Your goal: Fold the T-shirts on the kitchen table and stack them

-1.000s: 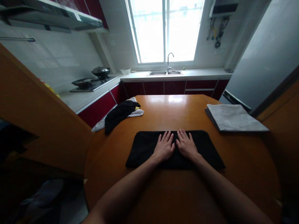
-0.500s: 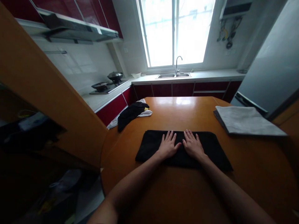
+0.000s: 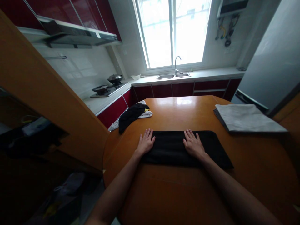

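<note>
A black folded cloth (image 3: pixel 170 148), probably a garment, lies flat as a long strip on the wooden table (image 3: pixel 178 193) in front of me. My left hand (image 3: pixel 145 143) rests on its left end, palm down with the fingers stretched out. Right of the cloth's middle, my right hand (image 3: pixel 194 143) lies flat on it, fingers spread. Neither hand grips anything. The hands partly cover the cloth, and its exact kind does not show.
Crumpled black and white clothes (image 3: pixel 133 116) lie at the table's far left edge. On the right sits a stack of folded grey fabric (image 3: pixel 248 118). Beyond the table are a sink (image 3: pixel 173 76), a stove with pans (image 3: pixel 114 78) and a fridge (image 3: pixel 264 65).
My left hand has slid left along the black cloth, from near its middle to its left end. The right hand has stayed in place. The camera view has shifted slightly.
</note>
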Tool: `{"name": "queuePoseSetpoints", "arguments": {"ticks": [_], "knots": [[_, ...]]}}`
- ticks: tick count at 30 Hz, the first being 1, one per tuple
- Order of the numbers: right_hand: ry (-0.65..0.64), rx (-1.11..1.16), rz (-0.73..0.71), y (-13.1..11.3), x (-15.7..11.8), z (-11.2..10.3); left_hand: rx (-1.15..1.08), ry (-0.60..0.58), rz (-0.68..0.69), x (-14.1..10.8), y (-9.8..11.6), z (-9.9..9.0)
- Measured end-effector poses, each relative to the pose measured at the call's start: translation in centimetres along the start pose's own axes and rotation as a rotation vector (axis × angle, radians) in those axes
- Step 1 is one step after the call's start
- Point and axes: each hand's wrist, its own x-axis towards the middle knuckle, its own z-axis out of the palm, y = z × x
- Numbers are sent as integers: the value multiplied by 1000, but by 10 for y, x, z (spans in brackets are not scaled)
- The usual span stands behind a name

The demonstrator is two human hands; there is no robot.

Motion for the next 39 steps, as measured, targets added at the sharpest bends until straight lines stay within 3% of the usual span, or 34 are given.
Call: {"name": "queuePoseSetpoints", "arguments": {"ticks": [4, 6, 8, 11, 14, 17, 21, 25, 33, 39], "knots": [[-2, 12, -5, -1, 0, -1, -10, 32, -128, 4, -12, -10], [-5, 15, -4, -1, 1, 0, -6, 91, -127, 1, -3, -18], [-3, 12, -1, 0, 1, 0, -20, 133, -28, -5, 21, -25], [-3, -5, 1, 0, 1, 0, -66, 137, 220, -13, 76, -25], [-7, -22, -7, 0, 0, -2, -96, 121, 378, -15, 127, -14], [-8, -21, -8, 0, -1, -4, -81, 98, 405, -15, 152, 5], [16, -4, -6, 0, 0, -1, -23, 101, 375, -15, 153, 25], [23, 45, -2, 1, 1, 0, 3, 100, 387, -15, 150, 29], [155, 184, 18, 7, -17, -33, -48, 97, 399, -12, 151, 27], [-4, 71, 3, 19, -45, -29, -69, 101, 392, -11, 151, 26]]}}
